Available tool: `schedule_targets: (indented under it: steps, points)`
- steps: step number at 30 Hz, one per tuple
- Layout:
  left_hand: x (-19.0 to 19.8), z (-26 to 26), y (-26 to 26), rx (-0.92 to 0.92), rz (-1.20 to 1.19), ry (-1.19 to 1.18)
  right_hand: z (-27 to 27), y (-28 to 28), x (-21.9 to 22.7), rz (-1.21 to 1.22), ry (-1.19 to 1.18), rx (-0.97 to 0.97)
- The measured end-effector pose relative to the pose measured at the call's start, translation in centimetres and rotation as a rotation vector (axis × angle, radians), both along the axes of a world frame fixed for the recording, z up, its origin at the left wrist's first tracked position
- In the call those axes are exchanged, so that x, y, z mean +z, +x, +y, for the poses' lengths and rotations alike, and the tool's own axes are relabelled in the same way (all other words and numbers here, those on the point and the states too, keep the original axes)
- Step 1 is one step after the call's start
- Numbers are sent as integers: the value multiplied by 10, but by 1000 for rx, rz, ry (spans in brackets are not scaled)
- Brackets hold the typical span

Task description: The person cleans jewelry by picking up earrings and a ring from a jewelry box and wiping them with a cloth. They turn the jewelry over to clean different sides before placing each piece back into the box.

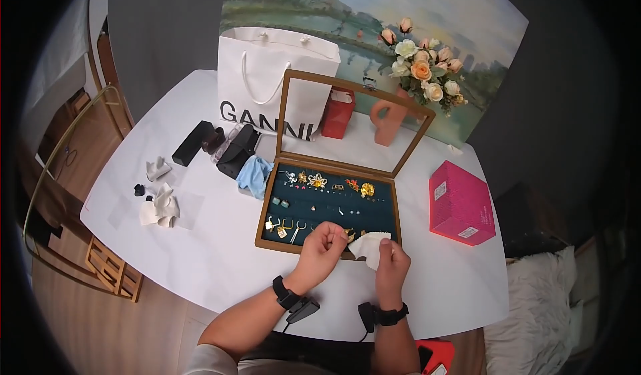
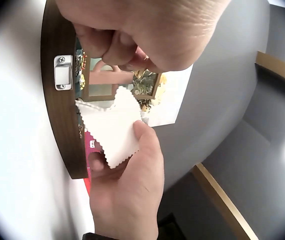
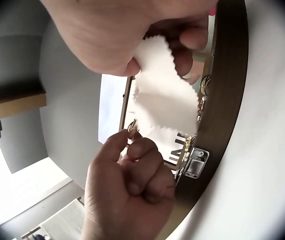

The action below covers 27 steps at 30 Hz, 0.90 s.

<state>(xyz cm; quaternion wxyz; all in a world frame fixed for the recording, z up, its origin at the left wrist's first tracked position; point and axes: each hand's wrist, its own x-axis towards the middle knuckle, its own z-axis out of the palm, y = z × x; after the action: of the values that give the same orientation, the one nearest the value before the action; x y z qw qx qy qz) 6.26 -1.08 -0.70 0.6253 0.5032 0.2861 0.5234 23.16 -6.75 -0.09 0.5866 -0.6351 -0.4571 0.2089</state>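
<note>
My left hand (image 1: 322,249) pinches a small gold-coloured piece of jewellery (image 3: 132,129) between thumb and forefinger, its other fingers curled in. Only part of the piece shows past the fingertips. In my right hand (image 1: 392,265) is a white polishing cloth with zigzag edges (image 2: 113,131), gripped between thumb and fingers. The cloth hangs partly folded close beside the left fingertips. Both hands are over the front edge of a wooden jewellery box (image 1: 266,233), whose glass lid (image 1: 286,118) stands raised. Rings, brooches and earrings (image 1: 317,180) lie in rows on its dark green lining.
A pink box (image 1: 461,203) stands to the right. Behind the lid are a white paper bag (image 1: 267,74), a red box (image 1: 338,114) and a flower vase (image 1: 388,122). On the left lie a black case (image 1: 237,151), blue cloth (image 1: 254,176) and crumpled pale cloth (image 1: 160,208).
</note>
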Motion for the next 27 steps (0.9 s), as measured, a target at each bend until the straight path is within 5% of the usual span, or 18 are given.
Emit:
schedule_targets:
  steps: [2, 8, 17, 20, 27]
  points:
    - [2, -3, 0, -35, -6, -16, -4, -7, 13, 229, -67, 12]
    - [4, -9, 2, -111, 5, -38, 0, -4, 5, 243, -24, -73]
    - [-9, -10, 7, -212, -3, -50, -6, -15, 14, 405, -49, 238]
    - [-14, -9, 7, -248, -18, -73, -4, -18, 14, 529, 140, 380]
    - [-9, -8, 6, -287, -106, -33, -1, -15, 10, 419, 12, 351]
